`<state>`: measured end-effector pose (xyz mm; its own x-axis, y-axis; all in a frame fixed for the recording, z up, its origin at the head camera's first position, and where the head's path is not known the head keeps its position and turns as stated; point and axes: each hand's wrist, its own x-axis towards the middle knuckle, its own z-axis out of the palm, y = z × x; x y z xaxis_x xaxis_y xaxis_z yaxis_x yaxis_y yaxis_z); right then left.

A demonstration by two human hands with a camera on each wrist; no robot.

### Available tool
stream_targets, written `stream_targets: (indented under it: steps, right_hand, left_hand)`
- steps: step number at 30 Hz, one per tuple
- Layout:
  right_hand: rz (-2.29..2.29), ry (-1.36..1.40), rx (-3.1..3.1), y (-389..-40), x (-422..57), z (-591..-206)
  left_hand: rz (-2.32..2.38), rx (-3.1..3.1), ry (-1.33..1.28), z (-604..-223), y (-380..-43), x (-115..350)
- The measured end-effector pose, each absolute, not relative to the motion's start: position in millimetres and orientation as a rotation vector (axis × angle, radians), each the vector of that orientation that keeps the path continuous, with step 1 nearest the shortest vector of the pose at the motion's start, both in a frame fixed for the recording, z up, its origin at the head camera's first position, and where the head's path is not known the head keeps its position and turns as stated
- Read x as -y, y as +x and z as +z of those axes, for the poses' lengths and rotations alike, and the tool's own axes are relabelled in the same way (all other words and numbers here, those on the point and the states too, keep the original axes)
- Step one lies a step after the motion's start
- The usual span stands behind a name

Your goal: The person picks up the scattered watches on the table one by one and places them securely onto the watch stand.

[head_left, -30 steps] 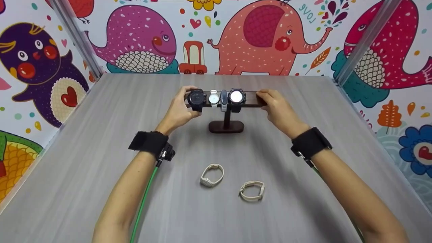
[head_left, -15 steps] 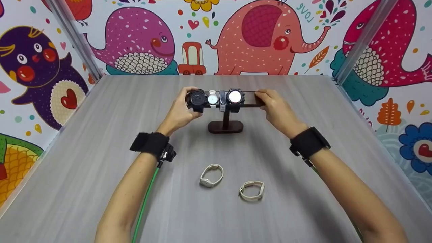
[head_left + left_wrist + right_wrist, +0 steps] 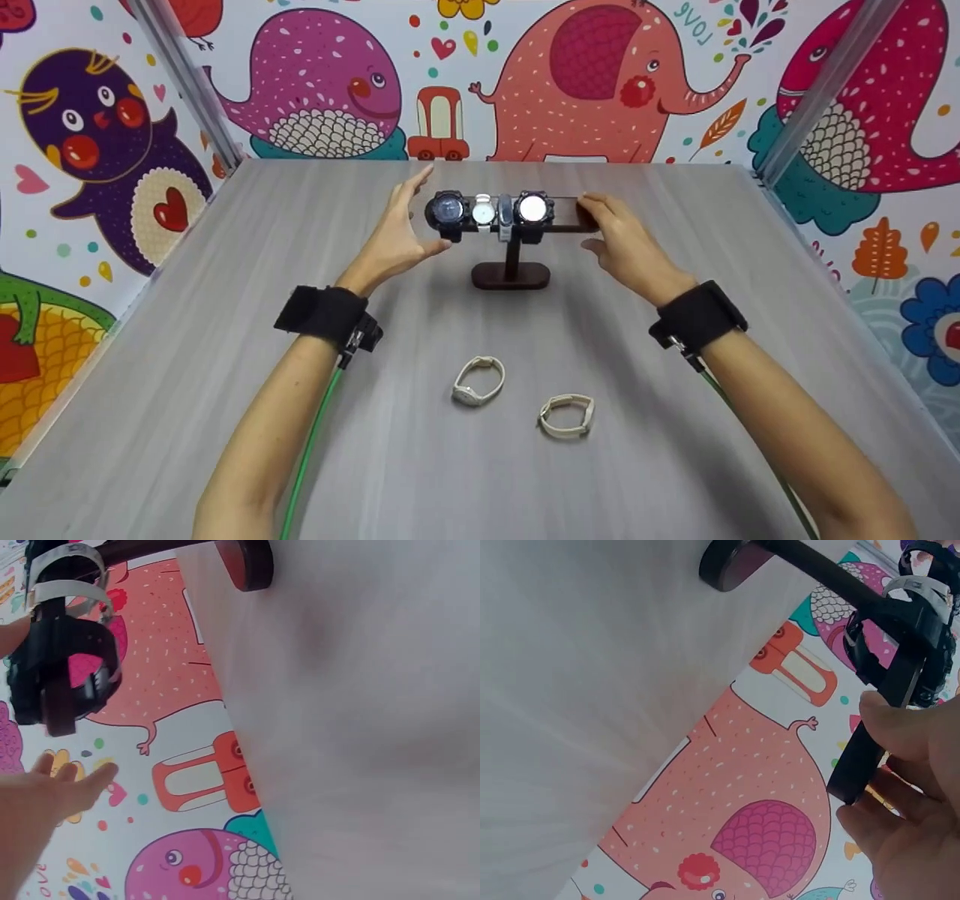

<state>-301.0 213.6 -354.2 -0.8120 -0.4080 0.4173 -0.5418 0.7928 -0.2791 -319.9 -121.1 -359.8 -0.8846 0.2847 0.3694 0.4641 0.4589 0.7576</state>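
Observation:
A dark brown watch stand (image 3: 511,276) stands upright on the table, its crossbar carrying several watches. From the left these are a black watch (image 3: 448,210), a white watch (image 3: 484,213), a slim pale band (image 3: 505,215) and a black watch (image 3: 533,209) with a bright face. My left hand (image 3: 394,236) is spread beside the bar's left end; in the left wrist view its fingers (image 3: 71,787) are apart from the bar. My right hand (image 3: 626,244) is round the bar's right end, fingertips at its edge, thumb lower and loosened. In the right wrist view the thumb (image 3: 885,720) overlaps the bar.
Two cream watches, one left (image 3: 478,381) and one right (image 3: 566,416), lie on the grey table (image 3: 420,465) nearer to me. Printed cartoon panels (image 3: 442,75) enclose the table at the back and sides. Green cables (image 3: 304,457) run from the wrist straps.
My left hand has let go of the bar's left end and spread its fingers. My right thumb has come away below the bar. The view has shifted slightly; the stand keeps its place.

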Motion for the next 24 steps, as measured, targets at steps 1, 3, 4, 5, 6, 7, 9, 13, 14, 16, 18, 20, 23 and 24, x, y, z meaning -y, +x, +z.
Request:
stream_targets:
  steps: [1,3,4,5,6,7,9,13,14,16,18,20,23,24]
  right_hand:
    - [0.568,0.718,2.652,-299.4,-213.2,-354.4]
    - [0.583,0.701,2.652,-294.6,-211.1,-354.5]
    - [0.585,0.69,2.642,-291.6,-209.5,-354.5]
    - [0.582,0.681,2.622,-288.3,-207.6,-354.2]
    - [0.578,0.673,2.598,-284.3,-205.6,-353.9]
    - [0.571,0.665,2.571,-280.1,-203.4,-353.9]
    - [0.544,0.659,2.522,-270.5,-198.2,-353.0]
    - [0.528,0.723,2.479,-251.9,-186.9,-353.2]
    - [0.526,0.755,2.474,-247.7,-183.8,-353.2]
    - [0.529,0.824,2.463,-240.3,-177.7,-353.8]
    - [0.525,0.892,2.453,-233.1,-171.9,-354.1]
    - [0.517,0.951,2.448,-226.4,-166.4,-354.6]
    - [0.511,1.032,2.469,-216.9,-158.9,-355.6]
    - [0.507,1.056,2.478,-214.2,-156.6,-356.4]
  left_hand:
    - [-1.384,2.498,-0.659,-358.1,-316.5,122.3]
    - [-1.352,2.463,-0.673,-355.0,-308.6,123.7]
    - [-1.333,2.444,-0.684,-353.7,-304.1,123.8]
    - [-1.312,2.43,-0.698,-352.2,-299.1,123.4]
    - [-1.295,2.419,-0.714,-350.8,-293.6,122.7]
    - [-1.277,2.414,-0.733,-349.3,-287.7,121.6]
    - [-1.253,2.411,-0.784,-346.5,-274.7,118.7]
    - [-1.237,2.411,-0.897,-344.7,-250.9,111.7]
    - [-1.232,2.404,-0.925,-345.0,-245.6,110.2]
    - [-1.209,2.389,-0.981,-346.5,-236.3,107.3]
    - [-1.182,2.363,-1.04,-348.3,-227.9,104.7]
    - [-1.145,2.35,-1.075,-351.2,-220.3,102.6]
    - [-1.113,2.358,-1.091,-355.2,-208.5,100.5]
    - [-1.108,2.372,-1.086,-356.9,-204.6,100.1]
